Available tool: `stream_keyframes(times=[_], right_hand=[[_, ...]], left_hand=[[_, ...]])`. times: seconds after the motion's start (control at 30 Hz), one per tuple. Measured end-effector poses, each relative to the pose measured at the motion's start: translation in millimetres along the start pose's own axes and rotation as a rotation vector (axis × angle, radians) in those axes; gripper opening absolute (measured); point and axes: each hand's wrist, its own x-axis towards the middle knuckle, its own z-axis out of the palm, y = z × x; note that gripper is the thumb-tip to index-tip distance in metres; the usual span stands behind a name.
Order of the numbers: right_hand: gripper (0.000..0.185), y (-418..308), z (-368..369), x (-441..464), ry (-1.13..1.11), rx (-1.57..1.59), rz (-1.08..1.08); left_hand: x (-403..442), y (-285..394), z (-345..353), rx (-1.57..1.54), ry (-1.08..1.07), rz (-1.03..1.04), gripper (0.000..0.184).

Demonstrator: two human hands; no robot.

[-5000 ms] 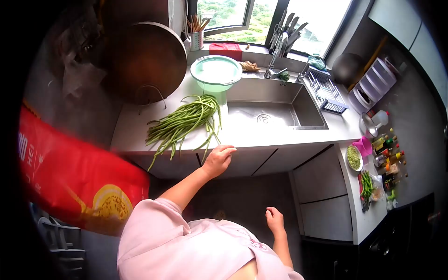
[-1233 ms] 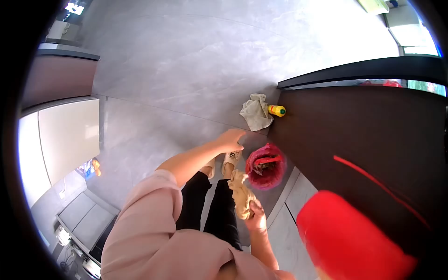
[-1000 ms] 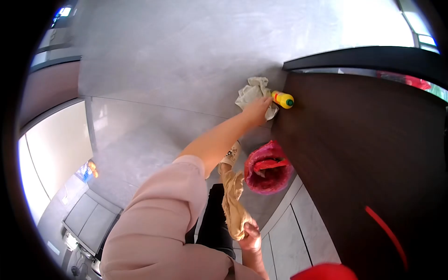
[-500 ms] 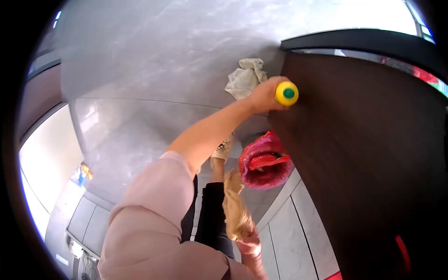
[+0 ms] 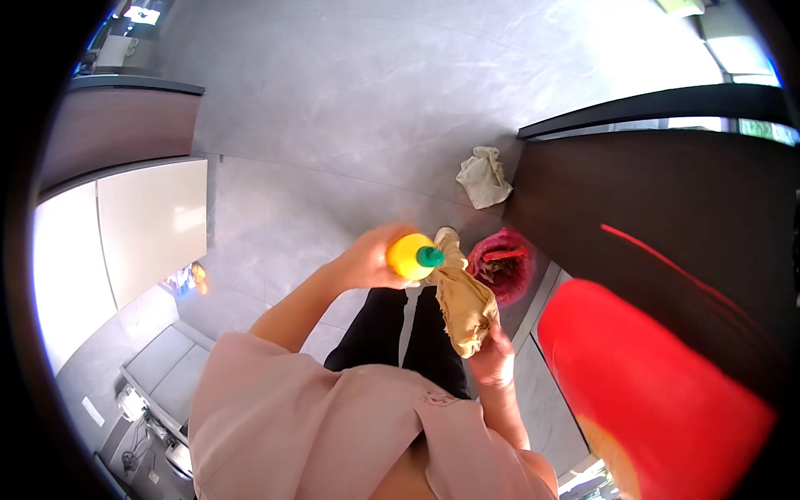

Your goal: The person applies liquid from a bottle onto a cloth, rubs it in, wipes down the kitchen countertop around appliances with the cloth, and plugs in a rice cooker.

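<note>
My left hand (image 5: 372,256) is wrapped round a yellow bottle (image 5: 405,257) with a green cap, held tilted in front of my body. A crumpled tan cloth (image 5: 467,312) is bunched in my right hand (image 5: 494,360), its upper end close below the bottle cap. I cannot tell whether cap and cloth touch. Beyond the cloth, a bin with a pink-red bag liner (image 5: 525,287) stands on the floor with red scraps inside.
A pale crumpled cloth (image 5: 483,179) lies on the grey tiled floor (image 5: 333,108). To the right stands a dark brown panel (image 5: 650,200), with a large red object (image 5: 642,383) nearer me. Light cabinets (image 5: 154,229) line the left side.
My left hand has drawn the bottle back from the dark panel towards my body, tilting it. My right hand has raised the tan cloth to it. The large red object has come into view.
</note>
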Motion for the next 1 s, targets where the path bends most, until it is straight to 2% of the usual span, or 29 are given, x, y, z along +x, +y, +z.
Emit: stream_keyframes(times=[0.03,0.07,0.13,0.17,0.23,0.27,0.3,0.37,0.47,0.53,0.6,0.63,0.67,0.77,0.8,0.9,0.93,1.0], right_hand=[[0.084,-5.0,9.0,-17.8,-0.104,-0.035,0.004],[0.088,-7.0,10.7,-36.9,-0.211,0.160,0.023],[0.089,-27.5,40.7,-64.1,-0.277,0.333,0.173],[0.090,-24.6,27.1,-55.8,-0.357,0.409,0.288],[0.068,3.0,24.6,-46.6,-0.456,0.435,0.176],[0.059,10.7,46.5,-54.1,-0.406,0.376,0.036],[0.052,19.8,45.6,-54.1,-0.449,0.110,-0.052],[0.050,18.4,61.7,-44.0,-0.676,0.079,0.133],[0.046,6.7,79.2,-66.7,-0.699,0.146,0.197],[0.047,-9.0,58.5,-69.4,-0.679,0.324,0.390],[0.057,3.7,45.4,-91.4,-0.565,-0.046,-0.021],[0.047,9.6,30.3,-91.1,-0.581,-0.238,-0.158],[0.048,16.5,18.7,-90.6,-0.614,-0.229,-0.166],[0.052,34.3,1.4,-106.3,-0.810,0.129,0.073],[0.048,34.2,-2.5,-113.9,-0.828,0.277,0.161],[0.037,30.2,-3.2,-146.9,-0.747,0.093,0.016],[0.037,31.9,-3.2,-151.7,-0.750,0.099,-0.005],[0.040,37.1,-1.9,-156.7,-0.793,-0.097,-0.097]], left_hand=[[-22.6,18.4,-5.2,0.011,0.002,0.020,0.069],[-44.4,37.3,-9.7,0.125,0.019,0.052,0.067],[-85.7,71.4,-15.7,0.254,0.045,0.106,0.065],[-104.3,85.5,-16.5,0.266,0.059,0.083,0.066],[-133.9,103.7,-13.8,0.279,0.107,0.060,0.067],[-147.7,109.6,-10.4,0.295,0.125,0.067,0.067],[-161.7,115.3,-7.4,0.298,0.179,0.068,0.067],[-188.6,126.8,1.1,0.316,0.257,0.064,0.067],[-222.4,147.2,22.1,0.362,0.318,0.034,0.065],[-241.9,155.2,41.3,0.463,0.393,0.079,0.069],[-252.8,167.6,56.3,0.526,0.378,0.092,0.069],[-254.9,174.3,64.5,0.589,0.367,0.105,0.069],[-259.4,180.6,72.8,0.600,0.373,0.113,0.069],[-267.9,200.9,97.7,0.849,0.450,0.228,0.070],[-270.4,207.2,99.8,0.859,0.451,0.240,0.070],[-278.8,226.7,102.0,1.123,0.465,0.325,0.066],[-281.0,232.1,102.0,1.131,0.457,0.345,0.066],[-282.9,241.9,100.9,1.277,0.450,0.377,0.066]])
